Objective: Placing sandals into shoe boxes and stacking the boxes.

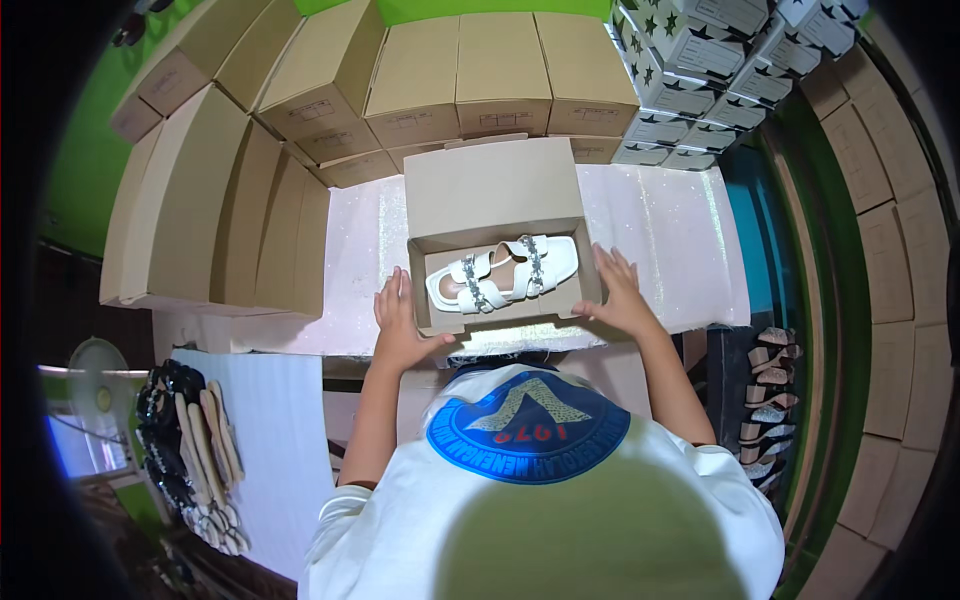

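Stacked brown cardboard cartons (455, 75) against a green wall, behind a glittery white work table (660, 230). At centre, open brown cardboard shoebox (497, 235), lid flap upright, pair of white strappy sandals with rhinestone bands (503, 272) nested inside. Left hand (400, 322) and right hand (620, 292) apart, open palms pressed to opposite box sides. Best kept level and square, grip even, sandals flat.
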Motion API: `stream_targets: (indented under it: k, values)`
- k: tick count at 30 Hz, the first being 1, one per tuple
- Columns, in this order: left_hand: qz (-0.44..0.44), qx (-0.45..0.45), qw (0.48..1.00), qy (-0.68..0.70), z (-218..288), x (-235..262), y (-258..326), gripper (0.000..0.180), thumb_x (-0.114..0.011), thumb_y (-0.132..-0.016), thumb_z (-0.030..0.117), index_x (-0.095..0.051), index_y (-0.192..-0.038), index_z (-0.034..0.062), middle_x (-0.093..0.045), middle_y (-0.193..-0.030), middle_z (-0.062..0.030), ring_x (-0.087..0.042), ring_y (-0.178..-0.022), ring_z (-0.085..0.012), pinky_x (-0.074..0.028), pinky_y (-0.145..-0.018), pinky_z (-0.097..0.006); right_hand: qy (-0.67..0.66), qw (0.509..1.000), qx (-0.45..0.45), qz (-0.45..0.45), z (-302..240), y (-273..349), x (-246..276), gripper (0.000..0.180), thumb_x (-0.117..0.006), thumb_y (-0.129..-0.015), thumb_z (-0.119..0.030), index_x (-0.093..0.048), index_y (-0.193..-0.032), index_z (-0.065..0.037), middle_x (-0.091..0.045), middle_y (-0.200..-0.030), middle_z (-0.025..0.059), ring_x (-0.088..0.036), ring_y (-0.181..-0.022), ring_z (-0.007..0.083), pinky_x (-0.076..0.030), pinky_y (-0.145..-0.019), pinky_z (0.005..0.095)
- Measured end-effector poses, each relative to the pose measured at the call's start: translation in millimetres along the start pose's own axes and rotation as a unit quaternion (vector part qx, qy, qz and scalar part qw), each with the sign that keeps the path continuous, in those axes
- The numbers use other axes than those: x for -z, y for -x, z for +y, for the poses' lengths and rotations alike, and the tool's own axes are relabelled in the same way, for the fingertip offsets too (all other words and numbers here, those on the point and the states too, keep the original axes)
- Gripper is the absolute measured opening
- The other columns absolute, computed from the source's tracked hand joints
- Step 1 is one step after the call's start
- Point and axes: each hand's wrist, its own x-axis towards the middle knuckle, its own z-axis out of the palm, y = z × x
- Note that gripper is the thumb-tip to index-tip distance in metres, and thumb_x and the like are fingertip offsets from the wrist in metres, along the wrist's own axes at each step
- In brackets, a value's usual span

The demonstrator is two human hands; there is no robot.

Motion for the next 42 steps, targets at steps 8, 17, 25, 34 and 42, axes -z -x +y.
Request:
stream_targets:
  k: [8,17,25,34,42]
  values:
    - [-0.017,0.027,0.996,-0.086,13.0,-3.2,-10.6,0.085,-0.060,-0.073,0.049,-0.025,-0.139,0.0100,-0.016,-0.143,-0.0214,-0.020,-0.129,-0.0397,-0.010,-0.102,-0.056,0.066,0.998,-0.005,0.001,-10.0,7.6,-15.4,0.114,-0.065,-0.053,-0.069,-0.019,-0.141,-0.011,-0.011,-0.147,0.0166,-0.011,-0.135,0.0360,-0.005,-0.104,0.0556]
    - [-0.011,0.125,0.986,-0.113,19.8,-3.2,-11.4,0.080,-0.063,-0.068,0.047,-0.030,-0.138,0.0255,-0.024,-0.139,-0.0222,-0.027,-0.126,-0.0386,-0.018,-0.098,-0.062,-0.025,0.999,0.002,0.046,-2.3,10.5,-30.4,0.079,-0.062,-0.075,-0.041,-0.027,-0.138,-0.009,-0.014,-0.146,0.0179,-0.016,-0.133,0.0369,-0.011,-0.105,0.0508]
    - [-0.016,0.152,0.983,-0.105,25.3,0.7,-11.5,0.079,-0.064,-0.066,0.045,-0.032,-0.136,0.0286,-0.025,-0.139,-0.0218,-0.027,-0.126,-0.0372,-0.015,-0.098,-0.064,-0.119,0.980,0.034,0.156,9.4,3.4,-58.0,0.069,-0.058,-0.071,-0.020,-0.033,-0.135,-0.011,-0.015,-0.146,0.0159,-0.021,-0.130,0.0397,-0.013,-0.104,0.0540]
    - [-0.042,0.153,0.974,-0.159,32.4,25.2,-14.8,0.075,-0.064,-0.067,0.048,-0.036,-0.133,0.0251,-0.022,-0.141,-0.0202,-0.022,-0.129,-0.0374,-0.009,-0.100,-0.063,0.010,0.995,-0.071,0.068,-39.6,1.0,-23.1,0.064,-0.061,-0.070,-0.021,-0.039,-0.130,-0.010,-0.018,-0.144,0.0207,-0.019,-0.131,0.0392,-0.015,-0.104,0.0510]
    - [0.069,0.171,0.982,0.046,-19.7,11.0,-102.1,0.062,-0.047,-0.083,0.053,-0.049,-0.121,0.0040,-0.040,-0.129,-0.0241,-0.035,-0.122,-0.0373,-0.023,-0.101,-0.051,-0.015,0.985,0.013,0.172,-34.0,-79.1,7.7,0.065,-0.065,-0.075,-0.031,-0.039,-0.130,-0.009,-0.027,-0.140,0.0219,-0.027,-0.127,0.0394,-0.022,-0.104,0.0442]
